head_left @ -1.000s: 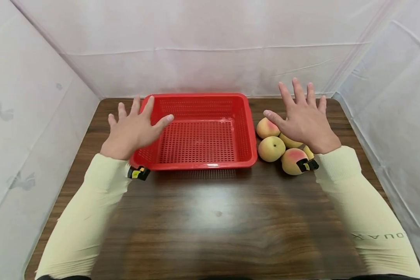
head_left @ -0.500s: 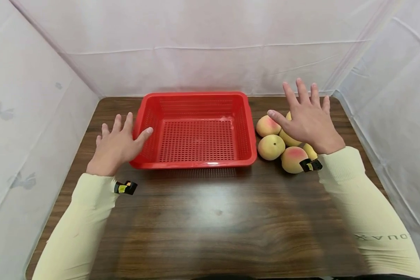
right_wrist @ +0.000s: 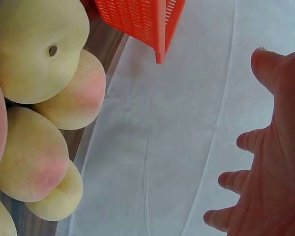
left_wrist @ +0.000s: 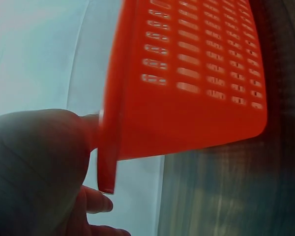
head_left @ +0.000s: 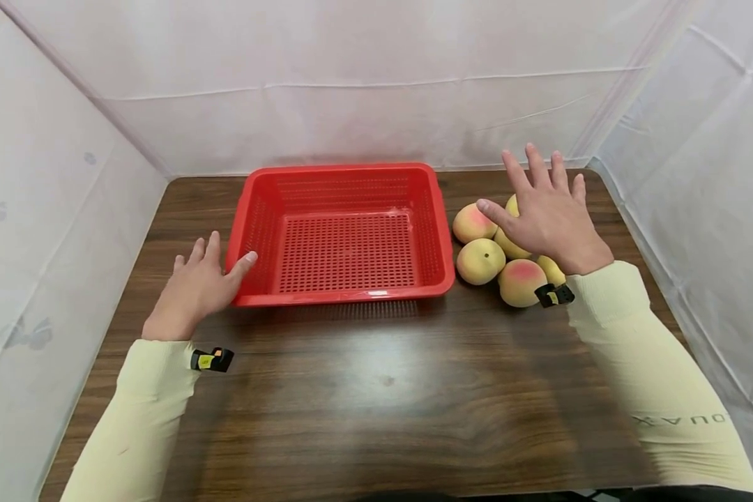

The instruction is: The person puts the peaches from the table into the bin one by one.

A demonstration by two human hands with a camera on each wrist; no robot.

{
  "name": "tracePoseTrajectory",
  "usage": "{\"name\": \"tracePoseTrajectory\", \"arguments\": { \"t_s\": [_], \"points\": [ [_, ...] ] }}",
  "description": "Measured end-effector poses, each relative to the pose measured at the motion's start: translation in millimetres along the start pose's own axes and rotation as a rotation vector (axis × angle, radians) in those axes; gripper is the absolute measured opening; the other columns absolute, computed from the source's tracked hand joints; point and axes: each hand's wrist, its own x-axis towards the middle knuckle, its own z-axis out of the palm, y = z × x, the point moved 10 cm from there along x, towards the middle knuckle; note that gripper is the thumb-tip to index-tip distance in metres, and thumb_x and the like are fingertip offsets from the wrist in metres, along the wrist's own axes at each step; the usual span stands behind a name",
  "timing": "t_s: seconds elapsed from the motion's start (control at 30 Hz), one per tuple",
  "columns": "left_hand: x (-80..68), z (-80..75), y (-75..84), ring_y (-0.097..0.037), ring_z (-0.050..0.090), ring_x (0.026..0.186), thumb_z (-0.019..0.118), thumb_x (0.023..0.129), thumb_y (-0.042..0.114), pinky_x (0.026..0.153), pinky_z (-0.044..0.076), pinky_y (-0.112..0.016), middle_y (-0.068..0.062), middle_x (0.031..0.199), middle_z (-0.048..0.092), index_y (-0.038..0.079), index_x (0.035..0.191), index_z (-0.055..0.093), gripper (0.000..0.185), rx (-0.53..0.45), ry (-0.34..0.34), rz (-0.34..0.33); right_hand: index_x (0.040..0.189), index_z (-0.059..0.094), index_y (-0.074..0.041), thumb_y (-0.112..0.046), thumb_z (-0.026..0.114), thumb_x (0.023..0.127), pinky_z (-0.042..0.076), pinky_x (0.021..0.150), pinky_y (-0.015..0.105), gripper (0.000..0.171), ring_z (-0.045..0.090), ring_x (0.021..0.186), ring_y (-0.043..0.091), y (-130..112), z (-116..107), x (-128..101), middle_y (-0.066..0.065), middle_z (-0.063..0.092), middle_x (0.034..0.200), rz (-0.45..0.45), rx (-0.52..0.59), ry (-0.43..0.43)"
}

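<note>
A red plastic basket (head_left: 345,298) with perforated walls and base sits on the table, nothing inside it. At its near left corner is my left hand (head_left: 191,293), fingers extended and the thumb overlapping the rim in the head view. The left wrist view shows that hand right at the basket's rim (left_wrist: 107,152). Several yellow-pink peaches (head_left: 480,262) lie clustered just right of the basket. Over them hovers my right hand (head_left: 552,219), its fingers spread and holding nothing; it partly hides the rear peaches. Peaches (right_wrist: 39,44) also fill the left of the right wrist view, apart from the fingers.
A dark wood-grain table (head_left: 383,390) extends in front of the basket. White sheeting (head_left: 351,90) walls it off at the back and both sides. A black wrist camera (head_left: 212,360) is strapped at the left cuff, another (head_left: 553,295) at the right.
My left hand has drawn back from over the basket's left side, down and to the left, to its near left corner. My right hand has hardly moved. The view has shifted slightly.
</note>
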Motion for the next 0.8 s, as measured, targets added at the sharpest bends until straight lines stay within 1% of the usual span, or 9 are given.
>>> {"name": "tracePoseTrajectory", "arguments": {
  "t_s": [0.17,0.23,0.3,0.37,0.4,0.47,0.57,0.63,0.8],
  "points": [
    [1.1,5.3,-2.2,-0.063,0.01,0.152,0.03,0.102,0.072,0.12,0.013,-0.076,-0.04,0.166,0.008,-0.005,0.163,-0.002,0.104,-0.008,-0.016,-0.002,0.168,-0.002,-0.025,-0.077,0.031,0.099,-0.005,0.116,0.082,0.093,-0.017,0.158,0.054,3,2,-1,0.013,-0.013,0.176,0.0,0.01,-0.012],
    [0.6,5.8,-2.3,-0.064,0.015,0.15,0.03,0.102,0.072,0.118,0.019,-0.076,-0.04,0.166,0.011,-0.005,0.163,0.0,0.102,-0.014,-0.017,0.004,0.168,-0.002,-0.025,-0.078,0.031,0.099,-0.006,0.116,0.082,0.093,-0.017,0.157,0.054,3,1,-2,0.013,-0.013,0.176,0.001,0.015,-0.014],
    [-0.2,6.8,-2.9,-0.059,0.035,0.143,0.033,0.103,0.07,0.11,0.036,-0.074,-0.036,0.161,0.03,-0.003,0.164,0.012,0.097,-0.041,-0.023,0.006,0.168,-0.003,-0.026,-0.078,0.03,0.099,-0.006,0.116,0.082,0.093,-0.017,0.157,0.054,3,1,-4,0.013,-0.014,0.176,0.005,0.021,-0.02],
    [-0.4,8.6,-2.9,-0.05,0.053,0.126,0.036,0.103,0.068,0.094,0.05,-0.065,-0.03,0.145,0.049,0.001,0.16,0.024,0.088,-0.071,-0.038,0.003,0.168,-0.003,-0.026,-0.078,0.03,0.099,-0.006,0.116,0.082,0.093,-0.017,0.157,0.055,4,0,-7,0.013,-0.014,0.176,0.009,0.023,-0.021],
    [-0.2,10.0,-2.5,-0.045,0.059,0.115,0.037,0.103,0.067,0.086,0.052,-0.059,-0.026,0.135,0.055,0.003,0.157,0.028,0.084,-0.083,-0.049,0.0,0.168,-0.003,-0.025,-0.078,0.03,0.099,-0.006,0.115,0.082,0.093,-0.017,0.157,0.056,5,-1,-8,0.013,-0.014,0.176,0.012,0.022,-0.023],
    [0.9,12.9,-1.7,-0.034,0.061,0.1,0.039,0.103,0.066,0.078,0.05,-0.047,-0.018,0.116,0.061,0.007,0.152,0.034,0.076,-0.107,-0.072,-0.011,0.168,-0.004,-0.026,-0.078,0.029,0.099,-0.006,0.115,0.083,0.093,-0.017,0.156,0.056,7,-2,-11,0.014,-0.015,0.175,0.019,0.022,-0.029],
    [2.4,15.9,-1.3,-0.031,0.061,0.097,0.035,0.103,0.068,0.078,0.048,-0.044,-0.016,0.107,0.064,0.008,0.153,0.035,0.078,-0.104,-0.111,-0.024,0.168,-0.005,-0.025,-0.078,0.029,0.099,-0.006,0.115,0.083,0.093,-0.017,0.156,0.057,9,-3,-14,0.015,-0.016,0.175,0.028,0.019,-0.034],
    [2.4,16.7,-1.9,-0.031,0.06,0.097,0.032,0.103,0.069,0.079,0.047,-0.044,-0.015,0.104,0.064,0.007,0.149,0.041,0.077,-0.099,-0.129,-0.034,0.168,-0.005,-0.026,-0.078,0.029,0.099,-0.007,0.114,0.083,0.093,-0.018,0.156,0.057,10,-3,-14,0.015,-0.017,0.175,0.033,0.019,-0.04],
    [-4.0,12.2,-14.5,-0.028,0.059,0.09,0.028,0.104,0.07,0.077,0.044,-0.042,-0.013,0.095,0.062,0.004,0.123,0.056,0.074,-0.087,-0.148,-0.062,0.168,-0.005,-0.025,-0.079,0.03,0.099,-0.007,0.115,0.083,0.094,-0.02,0.155,0.056,-1,2,-9,0.014,-0.017,0.175,0.02,0.023,-0.054]
  ]
}}
